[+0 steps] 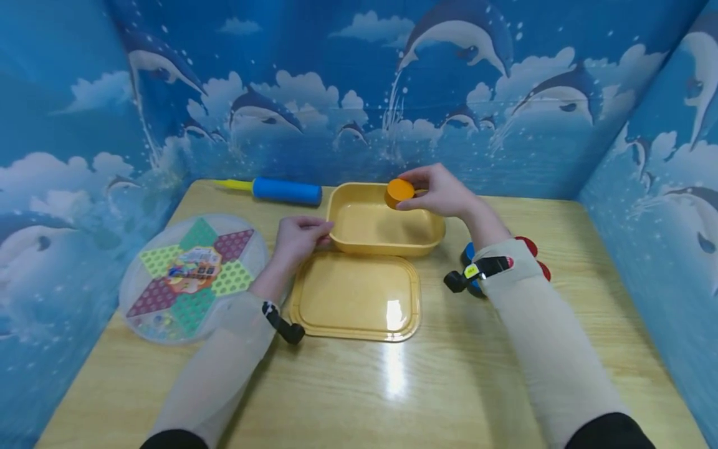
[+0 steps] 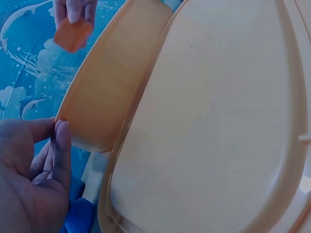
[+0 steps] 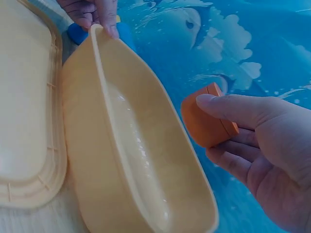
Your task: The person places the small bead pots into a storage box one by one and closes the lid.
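My right hand pinches a small orange round piece between thumb and fingers, over the back right rim of a yellow plastic box. In the right wrist view the orange piece shows a seam near one end, and the inside of the box looks bare. My left hand pinches the left end of the box rim with thumb and fingertips. In front of the box, a matching yellow lid lies flat on the table.
A round board with a coloured star pattern lies at the left. Behind it rests a blue hand pump with a yellow tip. Red pieces and blue pieces sit partly hidden under my right forearm. Dolphin-print cloth walls the table.
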`<state>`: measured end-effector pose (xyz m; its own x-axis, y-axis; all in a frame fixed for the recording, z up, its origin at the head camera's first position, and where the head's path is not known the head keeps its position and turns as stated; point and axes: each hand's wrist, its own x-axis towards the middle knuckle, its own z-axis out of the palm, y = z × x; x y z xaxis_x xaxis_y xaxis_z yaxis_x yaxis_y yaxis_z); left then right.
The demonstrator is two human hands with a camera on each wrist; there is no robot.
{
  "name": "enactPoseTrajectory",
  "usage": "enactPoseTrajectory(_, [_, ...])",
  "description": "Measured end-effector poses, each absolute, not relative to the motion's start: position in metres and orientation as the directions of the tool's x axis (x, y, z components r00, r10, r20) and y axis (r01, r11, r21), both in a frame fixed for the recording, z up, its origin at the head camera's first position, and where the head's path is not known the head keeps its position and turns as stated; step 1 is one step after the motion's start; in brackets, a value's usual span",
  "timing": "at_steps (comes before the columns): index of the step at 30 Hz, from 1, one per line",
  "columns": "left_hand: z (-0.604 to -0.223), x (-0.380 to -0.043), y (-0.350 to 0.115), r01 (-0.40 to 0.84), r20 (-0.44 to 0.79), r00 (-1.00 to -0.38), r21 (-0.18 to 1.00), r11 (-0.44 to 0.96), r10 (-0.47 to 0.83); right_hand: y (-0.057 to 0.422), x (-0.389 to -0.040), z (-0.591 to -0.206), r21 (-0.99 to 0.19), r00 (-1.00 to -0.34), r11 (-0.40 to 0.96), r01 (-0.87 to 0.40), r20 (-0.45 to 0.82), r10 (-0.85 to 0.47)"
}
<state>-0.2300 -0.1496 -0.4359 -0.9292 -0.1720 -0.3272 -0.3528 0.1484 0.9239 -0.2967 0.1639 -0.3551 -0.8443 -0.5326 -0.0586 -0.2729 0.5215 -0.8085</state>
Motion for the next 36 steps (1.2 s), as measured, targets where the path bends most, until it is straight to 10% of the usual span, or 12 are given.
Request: enactPoseTrajectory(36, [-0.440, -0.229, -0.150, -0.324, -0.303, -0.939, 0.938, 0.121, -0.162, 0.061, -0.327, -0.435, -0.761, -0.844, 0.572, -0.308, -0.058, -0.533])
